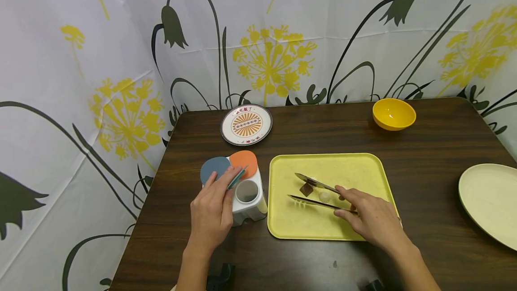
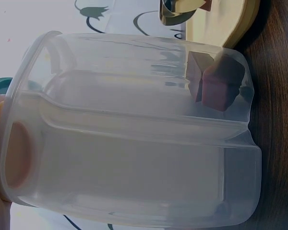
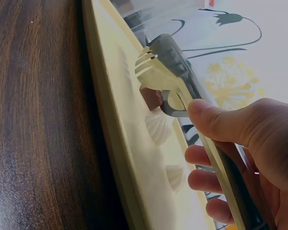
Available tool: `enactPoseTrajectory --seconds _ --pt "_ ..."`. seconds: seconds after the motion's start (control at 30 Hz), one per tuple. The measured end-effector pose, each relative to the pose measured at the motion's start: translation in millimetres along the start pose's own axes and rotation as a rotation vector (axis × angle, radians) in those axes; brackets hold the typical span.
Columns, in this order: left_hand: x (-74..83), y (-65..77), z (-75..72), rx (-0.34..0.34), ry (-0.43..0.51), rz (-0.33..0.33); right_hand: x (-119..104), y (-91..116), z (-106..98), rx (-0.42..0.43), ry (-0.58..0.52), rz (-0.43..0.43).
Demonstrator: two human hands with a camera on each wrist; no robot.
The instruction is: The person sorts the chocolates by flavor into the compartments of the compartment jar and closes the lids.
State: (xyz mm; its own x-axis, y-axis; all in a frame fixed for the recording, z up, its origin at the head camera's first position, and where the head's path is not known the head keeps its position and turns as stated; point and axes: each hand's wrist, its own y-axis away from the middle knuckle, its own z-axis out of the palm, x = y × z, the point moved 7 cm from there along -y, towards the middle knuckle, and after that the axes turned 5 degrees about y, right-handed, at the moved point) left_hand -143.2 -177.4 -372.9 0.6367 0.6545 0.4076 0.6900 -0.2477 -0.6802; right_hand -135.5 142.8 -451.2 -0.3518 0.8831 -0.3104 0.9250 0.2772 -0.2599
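My left hand lies over a white, clear-walled container with a blue lid and an orange lid. It pinches a raised teal lid beside an uncovered round opening. Brown cubes show through the container wall in the left wrist view. My right hand grips metal tongs, their fork and spoon ends spread apart above a yellow tray. Between the tong arms lie a brown cube and a white ridged piece; contact with the tongs is unclear.
Behind the container stands a printed plate. A yellow bowl is at the back right, and a large cream plate at the right edge. Another white ridged piece rests on the tray. Flowered cloth hangs behind the dark wooden table.
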Motion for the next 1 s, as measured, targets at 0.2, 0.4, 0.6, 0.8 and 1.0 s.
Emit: enactPoseTrajectory --seconds 0.2,0.4,0.6,0.8,1.0 --pt "0.1 -0.3 0.1 0.0 0.006 -0.003 1.7 0.5 1.4 0.014 0.009 0.006" --pt "-0.2 -0.8 0.1 -0.003 0.008 -0.006 3.3 1.0 0.0 0.042 0.006 0.014" --pt "-0.1 -1.1 0.3 -0.009 0.01 -0.009 4.6 0.9 -0.7 0.056 -0.002 0.028" --pt "-0.2 -1.0 -0.1 -0.008 0.006 -0.011 7.1 0.1 0.0 0.054 0.013 0.057" --pt "-0.7 -0.3 -0.1 -0.01 0.005 -0.013 7.9 0.5 0.4 0.057 0.012 0.067"
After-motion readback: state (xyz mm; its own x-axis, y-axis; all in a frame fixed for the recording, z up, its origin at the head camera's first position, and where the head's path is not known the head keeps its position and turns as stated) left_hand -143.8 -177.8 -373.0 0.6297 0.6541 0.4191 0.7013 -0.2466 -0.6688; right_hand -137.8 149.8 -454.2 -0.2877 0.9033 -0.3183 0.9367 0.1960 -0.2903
